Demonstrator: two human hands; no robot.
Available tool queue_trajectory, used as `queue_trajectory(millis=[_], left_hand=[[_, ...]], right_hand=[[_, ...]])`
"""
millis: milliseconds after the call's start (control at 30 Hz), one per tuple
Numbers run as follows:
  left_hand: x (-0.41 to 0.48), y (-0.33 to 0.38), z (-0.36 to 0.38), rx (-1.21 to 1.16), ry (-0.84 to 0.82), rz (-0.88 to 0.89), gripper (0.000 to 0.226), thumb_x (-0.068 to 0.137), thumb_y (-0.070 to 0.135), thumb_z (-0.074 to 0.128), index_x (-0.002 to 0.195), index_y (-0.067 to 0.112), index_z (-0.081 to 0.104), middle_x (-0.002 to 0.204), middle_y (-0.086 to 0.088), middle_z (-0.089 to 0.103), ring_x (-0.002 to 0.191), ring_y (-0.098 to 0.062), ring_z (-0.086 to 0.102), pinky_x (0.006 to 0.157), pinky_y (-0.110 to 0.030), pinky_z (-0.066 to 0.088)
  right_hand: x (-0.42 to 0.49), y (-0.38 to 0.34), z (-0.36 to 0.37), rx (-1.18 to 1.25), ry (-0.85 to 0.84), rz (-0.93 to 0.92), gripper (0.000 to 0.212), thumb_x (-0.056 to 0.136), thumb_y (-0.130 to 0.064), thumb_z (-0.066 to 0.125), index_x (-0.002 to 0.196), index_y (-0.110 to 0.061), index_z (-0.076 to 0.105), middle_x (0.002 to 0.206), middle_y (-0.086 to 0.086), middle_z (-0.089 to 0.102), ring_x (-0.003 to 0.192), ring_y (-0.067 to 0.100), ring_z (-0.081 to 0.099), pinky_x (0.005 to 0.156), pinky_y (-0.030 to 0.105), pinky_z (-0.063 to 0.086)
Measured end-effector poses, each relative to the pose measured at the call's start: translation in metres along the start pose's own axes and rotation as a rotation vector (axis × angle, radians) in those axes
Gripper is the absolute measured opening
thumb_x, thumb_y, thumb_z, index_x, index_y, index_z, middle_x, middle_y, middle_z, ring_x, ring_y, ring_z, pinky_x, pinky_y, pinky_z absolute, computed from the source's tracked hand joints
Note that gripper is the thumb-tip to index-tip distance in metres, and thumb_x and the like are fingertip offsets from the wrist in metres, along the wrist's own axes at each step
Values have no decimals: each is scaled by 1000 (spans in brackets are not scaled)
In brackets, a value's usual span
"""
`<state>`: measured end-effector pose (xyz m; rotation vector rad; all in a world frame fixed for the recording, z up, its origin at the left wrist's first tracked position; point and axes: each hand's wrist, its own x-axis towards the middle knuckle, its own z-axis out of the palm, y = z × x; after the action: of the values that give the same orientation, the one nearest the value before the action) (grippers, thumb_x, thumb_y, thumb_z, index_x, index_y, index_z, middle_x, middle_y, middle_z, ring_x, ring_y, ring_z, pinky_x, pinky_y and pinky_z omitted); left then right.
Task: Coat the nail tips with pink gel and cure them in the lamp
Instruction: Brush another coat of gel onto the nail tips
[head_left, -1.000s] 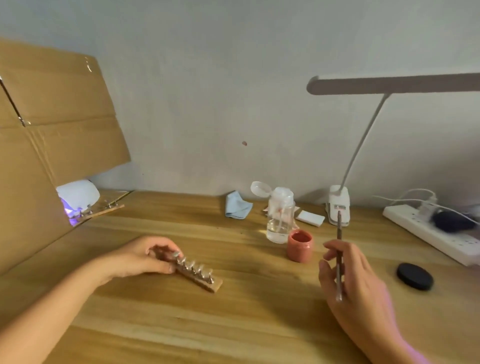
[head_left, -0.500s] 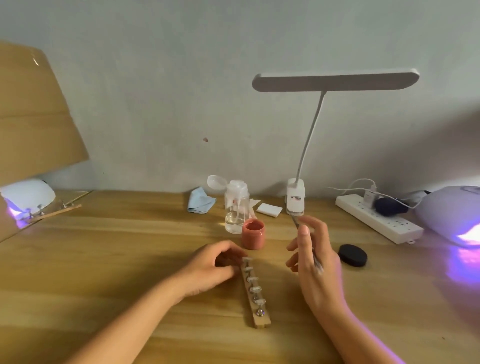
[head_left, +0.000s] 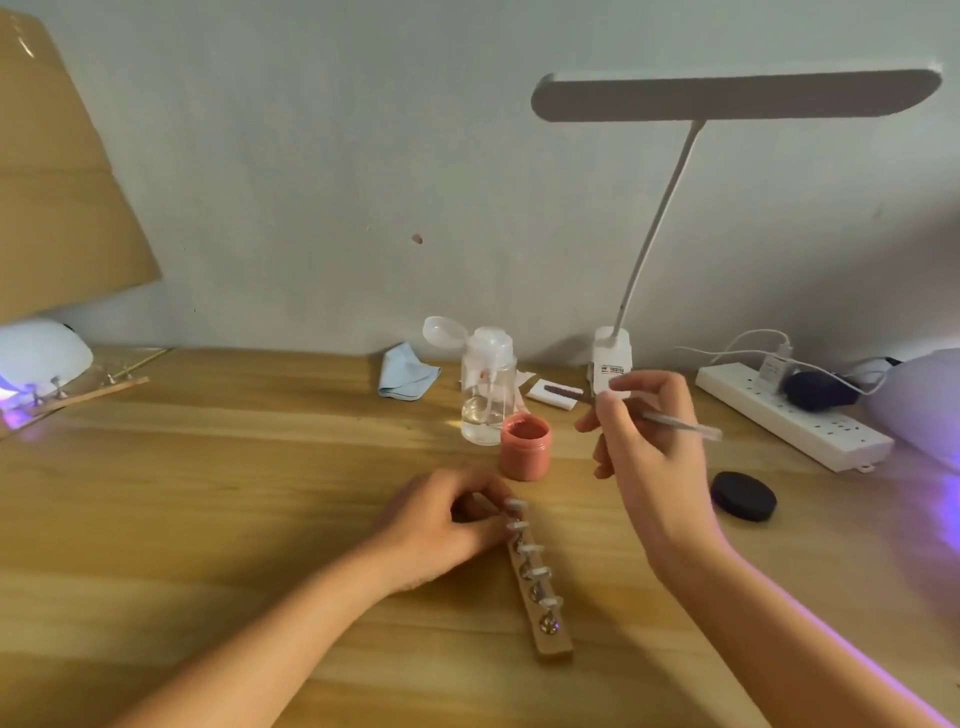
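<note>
Presently: strip (head_left: 545, 636) with tips (head_left: 531, 549) laid on desk (head_left: 234, 467), far end pinched by left hand (head_left: 447, 525). Brush (head_left: 675, 422) clamped in right hand (head_left: 644, 447), held just beside open jar (head_left: 524, 454). Tips appear uncoated. Step judged: brush loading. Next: bristles to be dipped in jar.

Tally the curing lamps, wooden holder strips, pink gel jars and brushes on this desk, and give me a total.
Curing lamp: 2
Wooden holder strip: 2
Pink gel jar: 1
Brush: 1
Total: 6
</note>
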<state>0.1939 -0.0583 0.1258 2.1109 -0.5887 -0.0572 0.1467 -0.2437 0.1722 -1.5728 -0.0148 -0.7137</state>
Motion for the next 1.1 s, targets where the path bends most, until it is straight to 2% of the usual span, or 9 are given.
queue_trajectory(millis=[200,367,467,633,733,800,867,967,1100], left_hand=[[-3,1,2,47,36,109,16,68,52,65,83,52,64,87,27,65,79,4,61,70,-17,44],[-6,2,3,95,77,95,15,81,44,76,94,48,69,85,20,65,76,-1,60,68,-21,47],[-7,6,2,49,53,94,15,88,34,73,103,38,70,83,22,69,76,4,62,70,-15,45],[-14,23,-5,-151,-296,-26,43,94,-10,45,115,26,53,119,20,70,119,-9,61,106,-35,43],[-16,32,-20,-91,-639,-59,57,84,11,67,125,33,34,143,29,49,137,2,39,116,-29,29],[-19,37,-20,8,-731,-27,92,75,34,83,141,38,19,153,30,30,140,18,21,120,-20,17],[-24,41,-8,161,-625,33,108,66,49,88,143,45,13,152,31,25,142,14,17,121,-23,15],[-24,39,5,183,-472,106,91,69,46,87,134,46,24,145,26,38,136,13,29,117,-17,23],[-12,24,-15,230,-231,46,64,71,44,86,117,46,42,114,23,57,88,8,55,86,-19,48]], right_hand=[[17,11,6,-40,-35,-87,13,100,-15,56,98,-21,66,83,0,75,59,9,60,53,25,49],[-2,14,-6,-227,-204,-192,22,99,-1,49,102,-21,57,88,-4,68,66,19,65,58,39,54],[-19,8,-21,-378,-262,-296,16,90,-25,63,89,-20,48,74,-1,60,53,21,57,52,41,49],[-39,10,-37,-451,-197,-328,34,96,-49,47,81,-18,52,59,9,54,48,21,52,47,44,45],[-36,13,-43,-382,-75,-296,24,102,-40,39,106,-25,58,66,4,57,49,18,53,49,30,46],[-35,15,-43,-363,-42,-256,28,101,-41,36,122,-28,49,70,2,58,51,17,52,52,27,46],[-35,17,-42,-375,-41,-230,34,100,-45,35,127,-26,40,74,1,57,56,17,52,57,39,49],[-34,20,-43,-400,-14,-203,32,101,-47,39,120,-22,37,80,-2,58,70,19,57,67,49,51],[-29,21,-48,-464,5,-215,25,96,-34,55,115,-19,56,98,-10,66,90,5,62,78,16,48]])
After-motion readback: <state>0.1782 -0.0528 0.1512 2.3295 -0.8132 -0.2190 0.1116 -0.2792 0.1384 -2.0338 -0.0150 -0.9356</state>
